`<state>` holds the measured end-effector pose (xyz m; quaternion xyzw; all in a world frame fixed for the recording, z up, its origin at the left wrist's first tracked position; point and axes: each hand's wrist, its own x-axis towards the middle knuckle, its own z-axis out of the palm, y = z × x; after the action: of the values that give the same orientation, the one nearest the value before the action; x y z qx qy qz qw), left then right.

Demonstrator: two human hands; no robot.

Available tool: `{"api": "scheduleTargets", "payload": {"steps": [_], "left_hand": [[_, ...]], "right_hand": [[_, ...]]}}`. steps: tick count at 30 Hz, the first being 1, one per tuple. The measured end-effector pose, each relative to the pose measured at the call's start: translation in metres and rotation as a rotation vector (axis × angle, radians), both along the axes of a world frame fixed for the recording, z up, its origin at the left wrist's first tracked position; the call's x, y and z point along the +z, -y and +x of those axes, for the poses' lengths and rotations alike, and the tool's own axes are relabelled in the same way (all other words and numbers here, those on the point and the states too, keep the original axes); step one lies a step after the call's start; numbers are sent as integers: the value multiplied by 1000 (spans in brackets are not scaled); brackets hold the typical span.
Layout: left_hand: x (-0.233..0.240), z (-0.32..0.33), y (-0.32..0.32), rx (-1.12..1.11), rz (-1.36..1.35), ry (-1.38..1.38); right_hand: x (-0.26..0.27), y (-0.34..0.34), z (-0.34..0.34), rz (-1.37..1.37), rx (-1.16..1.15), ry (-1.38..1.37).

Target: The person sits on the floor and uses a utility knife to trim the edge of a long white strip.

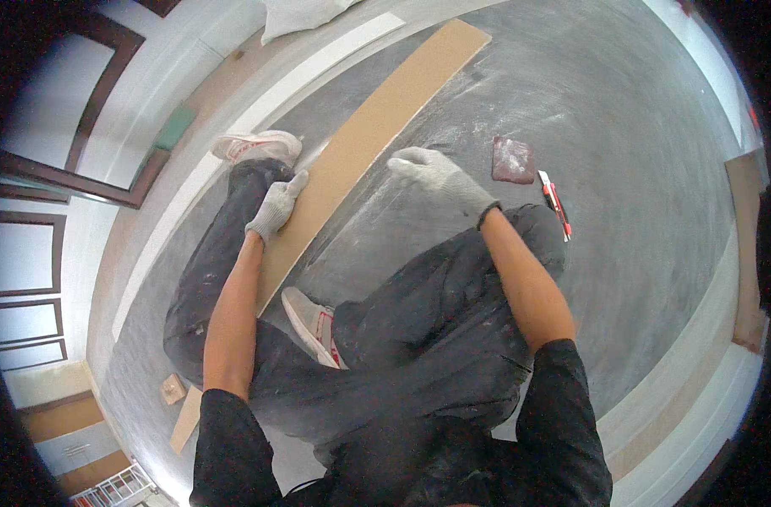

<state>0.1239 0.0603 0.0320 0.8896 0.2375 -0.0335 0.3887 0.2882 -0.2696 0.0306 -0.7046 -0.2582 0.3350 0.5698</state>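
A long strip of tan board (373, 120) lies slantwise across my legs and over the dusty floor, its right edge pale and rough. My left hand (278, 206), in a light knitted glove, grips the strip's left edge, one digit extended along it. To the right of the board, apart from it, my gloved right hand (426, 168) hovers with curled fingers; its palm side is hidden. Beyond that hand, a dark red sanding sheet or pad (513, 160) dusted with white powder rests on the floor. Beside it is a red and black snap-off utility knife (554, 204).
White powder streaks the grey floor (626, 190). A long white strip (322, 63) runs behind my left shoe (259, 147). At lower left are a small wooden block (173, 389) and another tan strip (186, 421). Dark-framed panels (24, 253) stand along the left wall.
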Motion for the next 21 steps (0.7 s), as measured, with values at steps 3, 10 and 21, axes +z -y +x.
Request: {"api": "scheduleTargets", "payload": {"steps": [3, 10, 21], "left_hand": [[1, -4, -3, -2, 20, -188], [6, -6, 29, -108, 55, -134], [37, -56, 91, -147, 519, 44]], "right_hand": [[-7, -38, -22, -33, 54, -27], [-40, -45, -46, 213, -201, -399], [-28, -46, -47, 185, -261, -339]]}}
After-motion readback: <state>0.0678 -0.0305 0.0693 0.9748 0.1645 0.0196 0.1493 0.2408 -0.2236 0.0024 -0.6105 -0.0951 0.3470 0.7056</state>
